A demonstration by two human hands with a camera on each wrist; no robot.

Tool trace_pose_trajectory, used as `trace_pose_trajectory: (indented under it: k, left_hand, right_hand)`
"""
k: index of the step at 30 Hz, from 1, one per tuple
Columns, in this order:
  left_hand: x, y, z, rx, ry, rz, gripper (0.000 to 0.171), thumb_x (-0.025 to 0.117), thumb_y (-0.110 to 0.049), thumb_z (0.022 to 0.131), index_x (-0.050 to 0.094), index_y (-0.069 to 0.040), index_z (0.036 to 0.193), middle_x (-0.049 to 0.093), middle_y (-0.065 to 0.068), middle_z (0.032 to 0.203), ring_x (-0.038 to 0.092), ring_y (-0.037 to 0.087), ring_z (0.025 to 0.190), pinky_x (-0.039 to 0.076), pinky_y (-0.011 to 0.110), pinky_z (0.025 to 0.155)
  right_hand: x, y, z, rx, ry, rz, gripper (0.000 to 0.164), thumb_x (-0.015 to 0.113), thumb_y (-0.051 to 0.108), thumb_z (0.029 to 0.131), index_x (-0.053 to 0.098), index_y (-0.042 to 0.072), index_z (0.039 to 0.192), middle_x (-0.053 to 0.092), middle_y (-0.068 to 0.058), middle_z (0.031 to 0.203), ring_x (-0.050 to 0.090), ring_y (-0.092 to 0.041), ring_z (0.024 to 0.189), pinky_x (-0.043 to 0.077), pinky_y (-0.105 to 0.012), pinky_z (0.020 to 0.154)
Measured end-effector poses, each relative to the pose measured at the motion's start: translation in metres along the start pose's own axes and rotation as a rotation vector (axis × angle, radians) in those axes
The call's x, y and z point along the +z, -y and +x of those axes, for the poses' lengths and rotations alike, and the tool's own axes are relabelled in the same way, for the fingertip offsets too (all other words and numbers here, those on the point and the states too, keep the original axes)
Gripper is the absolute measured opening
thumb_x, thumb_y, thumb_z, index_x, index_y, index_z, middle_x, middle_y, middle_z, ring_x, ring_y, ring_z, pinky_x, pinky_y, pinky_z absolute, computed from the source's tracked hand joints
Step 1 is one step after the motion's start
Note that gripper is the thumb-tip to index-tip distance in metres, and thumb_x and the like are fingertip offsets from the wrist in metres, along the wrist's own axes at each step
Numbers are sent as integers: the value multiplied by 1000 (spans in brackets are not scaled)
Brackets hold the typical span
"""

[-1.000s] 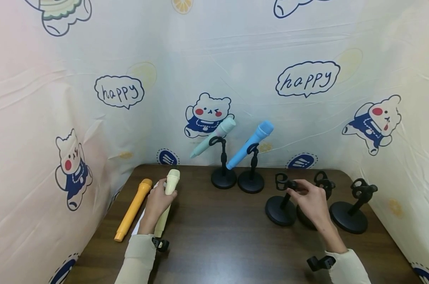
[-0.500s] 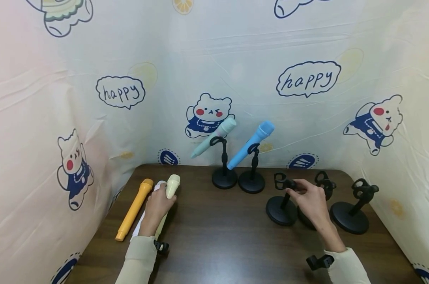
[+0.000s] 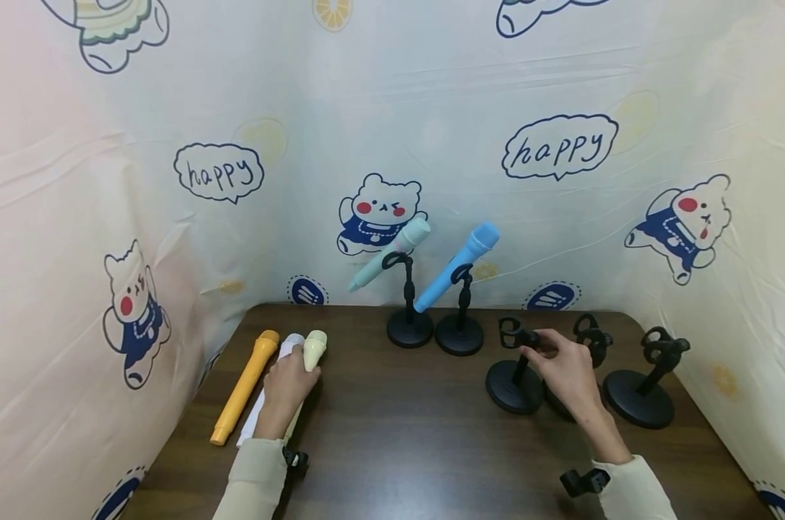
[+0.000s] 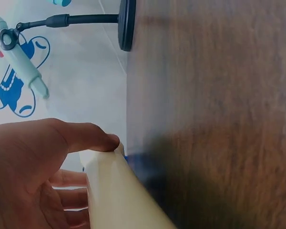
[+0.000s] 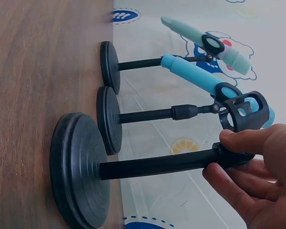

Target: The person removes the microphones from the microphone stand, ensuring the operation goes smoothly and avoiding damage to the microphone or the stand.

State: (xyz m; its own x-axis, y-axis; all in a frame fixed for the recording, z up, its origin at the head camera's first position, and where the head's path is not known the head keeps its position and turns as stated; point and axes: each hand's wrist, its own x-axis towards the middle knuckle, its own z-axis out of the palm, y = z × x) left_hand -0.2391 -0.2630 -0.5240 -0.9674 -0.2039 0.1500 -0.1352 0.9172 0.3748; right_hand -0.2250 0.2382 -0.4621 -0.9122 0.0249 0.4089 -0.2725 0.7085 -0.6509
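My left hand (image 3: pixel 287 386) grips a pale yellow toy microphone (image 3: pixel 313 350) low over the left of the table. In the left wrist view its thumb lies along the pale yellow barrel (image 4: pixel 117 195), with the fingers on the other side. A white microphone (image 3: pixel 254 413) lies beside that hand, partly covered by it, and an orange microphone (image 3: pixel 244 390) lies further left. My right hand (image 3: pixel 566 368) pinches a black microphone stand (image 5: pixel 155 165) just below its clip (image 5: pixel 248 112). The stand's round base (image 3: pixel 513 387) is on the table, and its clip holds nothing.
Two stands at the back hold a mint microphone (image 3: pixel 392 253) and a blue microphone (image 3: pixel 458 266), both tilted. More black stands, one half hidden behind my right hand and another stand (image 3: pixel 639 397) at the far right, stand on the brown table (image 3: pixel 392 433). A printed cloth hangs behind.
My left hand has lowered the pale yellow microphone and drawn it slightly toward me, beside the white one. The right hand keeps its hold on the stand, almost unmoved.
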Motion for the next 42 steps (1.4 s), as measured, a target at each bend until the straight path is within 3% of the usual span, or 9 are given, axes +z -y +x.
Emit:
trace_pose_trajectory:
  k: [7,19,29,34,42]
  left_hand:
    - [4,-4,-4,30,-32,17,47,80,-22,88,61,8,119,72,28,96,70,48,85,55,63,73]
    - [3,-5,-10,43,-69,51,44,81,-19,88,62,9,115,67,29,96,68,49,84,55,64,72]
    - [3,-7,-13,70,-146,68,44,82,-16,84,62,12,112,66,31,95,66,51,84,55,64,70]
    - [6,-8,-11,57,-129,71,46,81,-19,85,62,12,114,66,32,97,67,52,85,55,65,71]
    - [4,-9,-11,53,-128,77,47,81,-20,86,62,13,114,66,33,101,66,52,88,56,65,74]
  right_hand:
    - [1,0,-1,7,23,-16,32,80,18,97,72,1,123,79,-22,102,80,-33,86,65,-48,73]
    - [2,2,-3,5,26,-50,35,79,17,97,70,0,126,78,-24,104,79,-37,90,64,-52,79]
    - [1,6,-3,-13,7,-74,37,80,16,97,69,-1,128,77,-26,105,78,-39,90,64,-55,77]
    - [0,9,-5,-50,-37,-97,36,81,14,96,70,-1,127,78,-24,104,79,-38,87,64,-56,76]
    - [-3,16,-10,-131,-173,-152,30,82,10,94,72,0,121,74,-19,104,77,-33,84,63,-53,72]
